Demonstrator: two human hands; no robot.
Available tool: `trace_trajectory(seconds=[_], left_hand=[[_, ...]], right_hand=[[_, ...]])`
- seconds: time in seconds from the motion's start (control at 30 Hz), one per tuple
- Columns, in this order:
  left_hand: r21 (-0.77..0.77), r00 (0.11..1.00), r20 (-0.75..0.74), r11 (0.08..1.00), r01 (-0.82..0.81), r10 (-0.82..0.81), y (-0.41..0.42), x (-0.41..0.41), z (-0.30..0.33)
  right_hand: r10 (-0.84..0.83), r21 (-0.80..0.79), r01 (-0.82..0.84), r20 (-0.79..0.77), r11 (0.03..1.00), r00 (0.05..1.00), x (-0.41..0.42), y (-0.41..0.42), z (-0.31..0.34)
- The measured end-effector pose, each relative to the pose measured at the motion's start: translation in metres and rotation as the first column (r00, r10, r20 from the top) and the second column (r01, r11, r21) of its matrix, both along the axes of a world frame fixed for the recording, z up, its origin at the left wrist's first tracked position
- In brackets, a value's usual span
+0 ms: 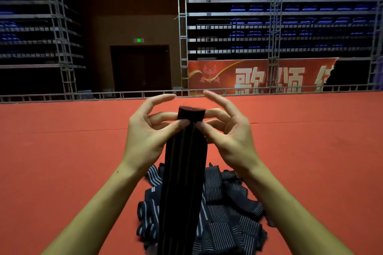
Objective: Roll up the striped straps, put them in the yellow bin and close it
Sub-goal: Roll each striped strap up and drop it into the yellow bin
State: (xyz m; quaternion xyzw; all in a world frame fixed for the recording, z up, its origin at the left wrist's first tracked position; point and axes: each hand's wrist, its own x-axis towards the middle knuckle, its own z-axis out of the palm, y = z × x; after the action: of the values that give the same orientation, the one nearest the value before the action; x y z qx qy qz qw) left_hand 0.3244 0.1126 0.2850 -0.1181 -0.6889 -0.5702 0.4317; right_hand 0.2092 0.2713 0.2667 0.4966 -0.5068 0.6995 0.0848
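Both hands are held up, side by side. The left hand (pixel 149 130) and right hand (pixel 230 130) each pinch the folded top of one dark striped strap (pixel 184 172). It hangs down over the strap pile (pixel 226 209) on the red floor (pixel 62 161).

Open red floor (pixel 62 161) runs wide at 9 o'clock and 3 o'clock of the raised strap (pixel 184 172), and on toward 12 o'clock up to the metal rail (pixel 124 95). At 6 o'clock the heap of striped straps (pixel 228 213) covers the floor between both forearms.
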Motion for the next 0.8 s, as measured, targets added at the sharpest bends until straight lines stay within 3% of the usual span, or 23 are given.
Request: trace_trajectory(seconds=[0.13, 0.37, 0.6, 0.8], left_hand=[[-0.024, 1.000, 0.018, 1.000, 0.007, -0.007, 0.001, 0.002, -0.009], [-0.031, 0.991, 0.117, 0.998, -0.053, 0.057, -0.008, 0.002, -0.014], [0.029, 0.919, 0.373, 0.992, 0.126, -0.128, -0.012, 0.010, -0.011], [0.026, 0.914, 0.373, 0.986, 0.163, -0.161, -0.009, 0.007, -0.013]], right_hand=[[-0.021, 0.031, 0.022, -0.028, 0.999, 0.999, -0.005, -0.004, -0.010], [-0.074, -0.058, 0.067, -0.127, 0.996, 0.989, -0.003, -0.008, -0.017], [-0.118, -0.082, 0.102, -0.212, 0.991, 0.970, -0.003, -0.008, -0.021], [-0.198, -0.091, 0.179, -0.305, 0.980, 0.931, -0.004, -0.004, -0.022]])
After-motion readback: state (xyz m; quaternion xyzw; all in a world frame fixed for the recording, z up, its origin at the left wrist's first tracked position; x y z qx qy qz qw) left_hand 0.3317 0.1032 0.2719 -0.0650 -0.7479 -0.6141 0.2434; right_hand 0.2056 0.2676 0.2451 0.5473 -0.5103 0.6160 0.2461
